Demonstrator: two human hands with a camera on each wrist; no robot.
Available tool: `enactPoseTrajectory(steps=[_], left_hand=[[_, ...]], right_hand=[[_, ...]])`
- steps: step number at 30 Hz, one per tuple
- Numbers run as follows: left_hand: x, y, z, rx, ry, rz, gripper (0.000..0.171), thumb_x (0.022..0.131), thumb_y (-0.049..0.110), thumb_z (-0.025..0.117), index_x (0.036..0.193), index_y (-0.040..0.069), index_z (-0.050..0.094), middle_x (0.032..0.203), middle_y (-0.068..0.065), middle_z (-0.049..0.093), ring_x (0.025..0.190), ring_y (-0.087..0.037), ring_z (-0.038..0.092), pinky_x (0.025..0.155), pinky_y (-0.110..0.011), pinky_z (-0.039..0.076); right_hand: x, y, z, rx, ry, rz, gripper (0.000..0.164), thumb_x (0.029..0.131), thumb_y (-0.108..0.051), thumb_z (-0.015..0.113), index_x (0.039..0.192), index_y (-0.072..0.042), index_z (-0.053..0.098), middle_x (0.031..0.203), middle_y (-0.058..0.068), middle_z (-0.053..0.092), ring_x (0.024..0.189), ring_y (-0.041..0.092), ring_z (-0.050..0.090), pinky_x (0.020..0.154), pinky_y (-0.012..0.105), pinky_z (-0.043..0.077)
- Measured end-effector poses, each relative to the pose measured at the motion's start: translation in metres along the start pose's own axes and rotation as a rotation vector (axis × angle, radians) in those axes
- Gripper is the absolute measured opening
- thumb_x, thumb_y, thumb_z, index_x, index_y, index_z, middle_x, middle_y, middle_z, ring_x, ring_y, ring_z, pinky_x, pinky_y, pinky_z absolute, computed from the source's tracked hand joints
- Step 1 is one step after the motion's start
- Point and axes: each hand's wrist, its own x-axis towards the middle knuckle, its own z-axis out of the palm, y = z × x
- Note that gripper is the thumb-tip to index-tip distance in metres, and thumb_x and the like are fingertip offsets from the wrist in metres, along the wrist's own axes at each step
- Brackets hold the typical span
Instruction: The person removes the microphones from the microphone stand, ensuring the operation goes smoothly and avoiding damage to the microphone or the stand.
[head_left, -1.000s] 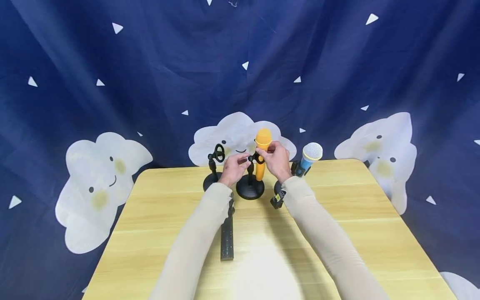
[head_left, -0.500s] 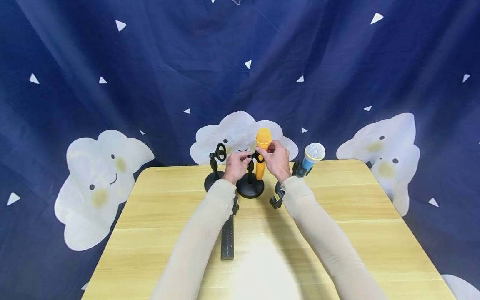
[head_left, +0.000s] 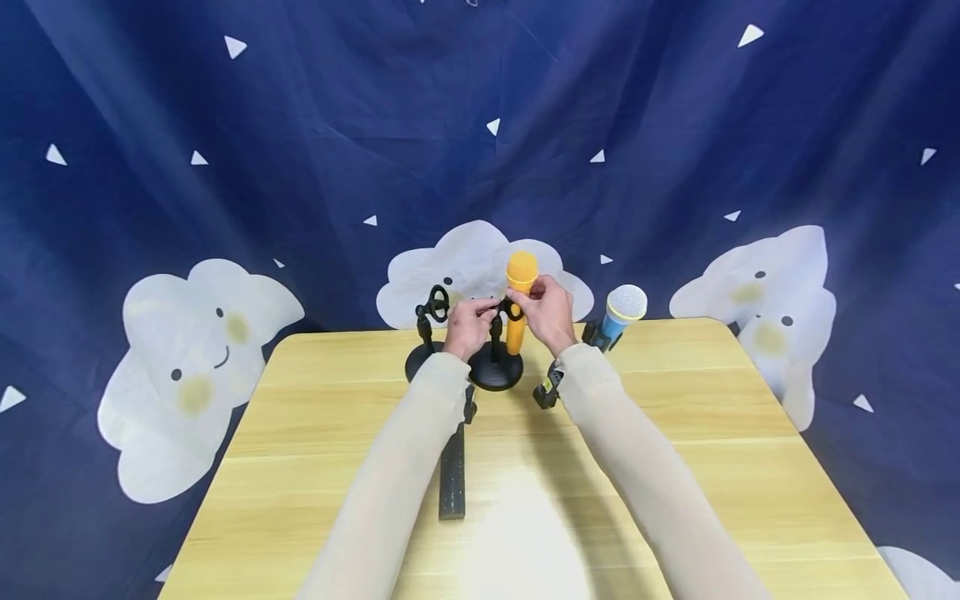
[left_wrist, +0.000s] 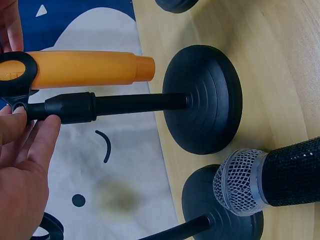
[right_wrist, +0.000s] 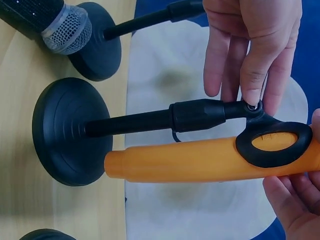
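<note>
An orange microphone (head_left: 521, 268) stands upright through the ring clip (right_wrist: 244, 150) of the middle black microphone stand (head_left: 497, 372). My right hand (head_left: 550, 314) grips its upper part, just above the clip. My left hand (head_left: 468, 327) pinches the top joint of that stand, the thumb on the small screw under the clip in the right wrist view and the other fingers along the collar. The microphone's lower end (left_wrist: 144, 68) hangs beside the stand's post (left_wrist: 140, 102), above the round base. Its head is outside both wrist views.
Left of the hands stands another black stand (head_left: 423, 358) with a bare ring clip. To the right, a blue microphone (head_left: 624, 308) leans in a third stand, partly hidden by my right wrist. A black microphone (head_left: 452, 479) lies on the wooden table (head_left: 300, 467), partly under my left forearm.
My left fingers have closed in on the stand's top joint. The orange microphone and its stand have shifted slightly left, the right hand still gripping the microphone.
</note>
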Motion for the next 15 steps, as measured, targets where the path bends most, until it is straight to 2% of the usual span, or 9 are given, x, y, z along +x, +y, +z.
enactPoseTrajectory(steps=[5,15], left_hand=[[0.0018,-0.0026,-0.0017,0.032,0.020,0.009,0.025,0.098,0.010,0.064,0.121,0.012,0.074,0.122,-0.008,0.070,0.108,-0.022,0.068,0.085,-0.033,0.058],[0.0041,0.0009,-0.0020,0.034,0.020,0.001,0.026,0.099,0.011,0.064,0.122,0.013,0.073,0.121,-0.008,0.071,0.111,-0.023,0.067,0.087,-0.034,0.057]], right_hand=[[0.0028,0.0013,0.0038,0.000,-0.005,-0.006,0.043,0.088,-0.034,0.078,0.111,-0.001,0.063,0.104,0.013,0.070,0.093,0.028,0.068,0.081,0.039,0.058],[0.0073,-0.0002,0.0042,-0.002,-0.005,-0.002,0.044,0.088,-0.036,0.078,0.112,-0.002,0.064,0.106,0.013,0.071,0.097,0.028,0.068,0.086,0.040,0.057]])
